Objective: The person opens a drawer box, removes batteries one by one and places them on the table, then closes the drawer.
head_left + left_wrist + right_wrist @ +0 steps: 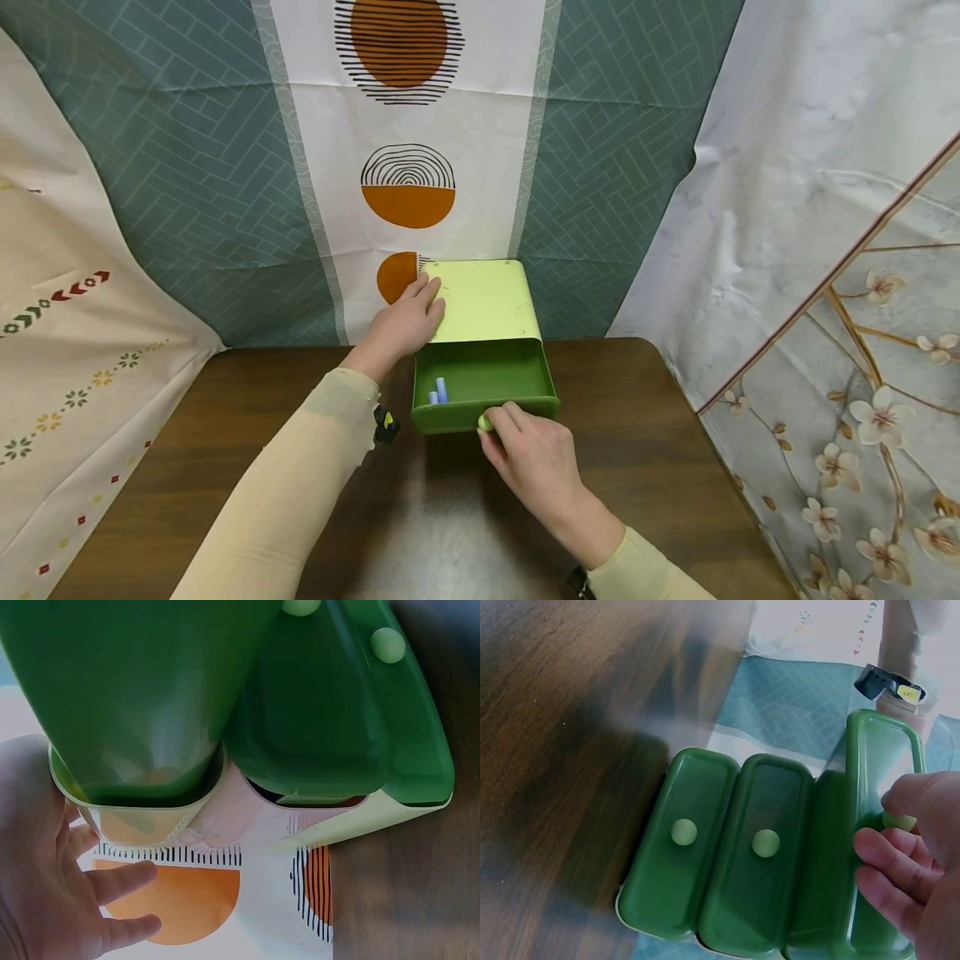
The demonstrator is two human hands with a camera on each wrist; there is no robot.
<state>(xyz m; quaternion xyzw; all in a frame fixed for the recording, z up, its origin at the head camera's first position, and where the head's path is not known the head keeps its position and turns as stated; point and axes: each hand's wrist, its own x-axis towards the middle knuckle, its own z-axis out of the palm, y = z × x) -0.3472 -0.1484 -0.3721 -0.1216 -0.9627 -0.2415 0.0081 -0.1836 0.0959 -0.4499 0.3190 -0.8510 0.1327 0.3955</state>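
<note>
A small cabinet with a pale yellow-green top [487, 296] and three green drawers stands on the table against the patterned cloth. Its top drawer [453, 419] is pulled out, showing two small light-blue cylinders [442, 390] at the left inside. My left hand [405, 321] rests along the left side of the cabinet's top, fingers extended. At the drawer front, my right hand [534, 458] pinches the round light-green knob [484, 423] between thumb and fingers. Below, the other two drawers, a middle one [759, 900] and a bottom one [673, 877], are pushed in.
The dark brown wooden table [442, 533] extends in front of the cabinet and to both sides. Behind hangs a teal and white cloth [622, 183] with orange circles. A floral cloth [840, 333] hangs on the right, and a cream patterned cloth [82, 333] on the left.
</note>
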